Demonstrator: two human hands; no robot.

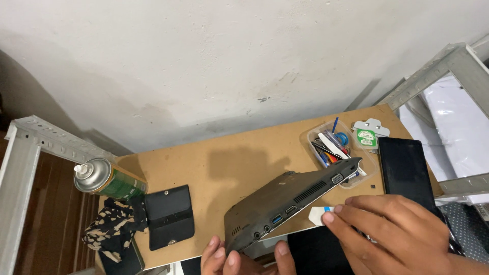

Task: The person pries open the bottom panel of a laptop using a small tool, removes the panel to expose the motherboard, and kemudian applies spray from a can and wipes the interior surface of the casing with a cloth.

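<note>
A dark grey laptop, shut and tilted on edge, shows its port side and vent slots above the brown bench. The left hand grips its near corner with closed fingers; the right hand pinches a small white pick against its edge. Behind, a clear plastic tray holds pens and small tools.

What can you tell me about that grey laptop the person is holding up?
The laptop is dark grey, dusty-looking plastic, closed and tilted on edge, its side facing the camera. That side shows a vent grille and a row of ports, one blue. The left hand grips its lower corner; the right hand presses a small white tool at its edge.
</note>
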